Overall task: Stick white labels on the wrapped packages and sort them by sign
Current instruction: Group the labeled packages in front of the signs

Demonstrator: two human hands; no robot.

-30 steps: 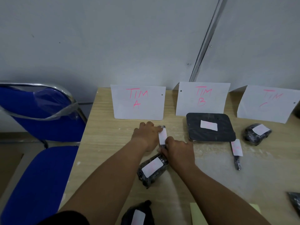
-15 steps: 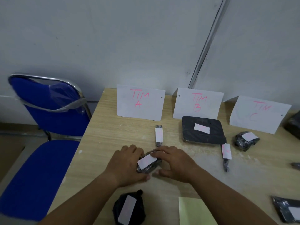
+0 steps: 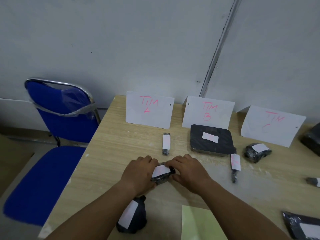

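A small black wrapped package (image 3: pixel 162 177) with a white label lies on the wooden table (image 3: pixel 110 153). My left hand (image 3: pixel 140 172) grips its left side and my right hand (image 3: pixel 188 170) holds its right side, fingers on the label. Three paper signs lean on the wall: TIM A (image 3: pixel 149 110), TIM B (image 3: pixel 207 112), TIM C (image 3: pixel 271 125). A thin labelled package (image 3: pixel 166 143) lies below sign A. A flat labelled package (image 3: pixel 212 140) and a thin one (image 3: pixel 235 167) lie below sign B. A lumpy labelled package (image 3: pixel 257 151) sits below sign C.
A labelled black package (image 3: pixel 132 217) lies by my left forearm. A pale green sheet (image 3: pixel 200 224) sits at the front edge. More black packages lie at the right: (image 3: pixel 303 226), (image 3: pixel 313 181), (image 3: pixel 311 137). A blue chair (image 3: pixel 57 135) stands left of the table.
Both hands left the thin package below sign A and came back onto the small labelled package. They now hold it from both sides. The view has shifted.
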